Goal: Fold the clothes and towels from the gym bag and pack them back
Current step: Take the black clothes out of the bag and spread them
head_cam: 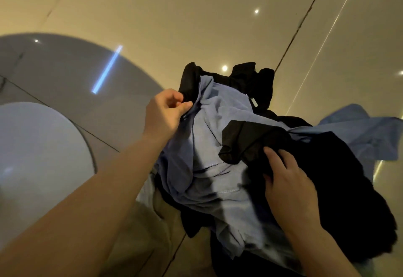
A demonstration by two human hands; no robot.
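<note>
Head view: left hand (165,113) pinches the blue garment (209,146) at its upper edge; right hand (287,181), fingers curled, grips black clothing (327,157) lying on that garment.

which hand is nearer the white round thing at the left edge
Left. The left hand pinches clothing just right of the white round object; the right hand grips black cloth farther right.

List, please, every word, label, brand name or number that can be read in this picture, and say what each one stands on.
None: no readable text appears anywhere in the head view.
Light blue garment: plain cloth, stitched seams only, no print or tag visible.
Black garment: dark and unmarked.
Black bag: no logo shows.
Tiled floor: light reflections only.
</note>
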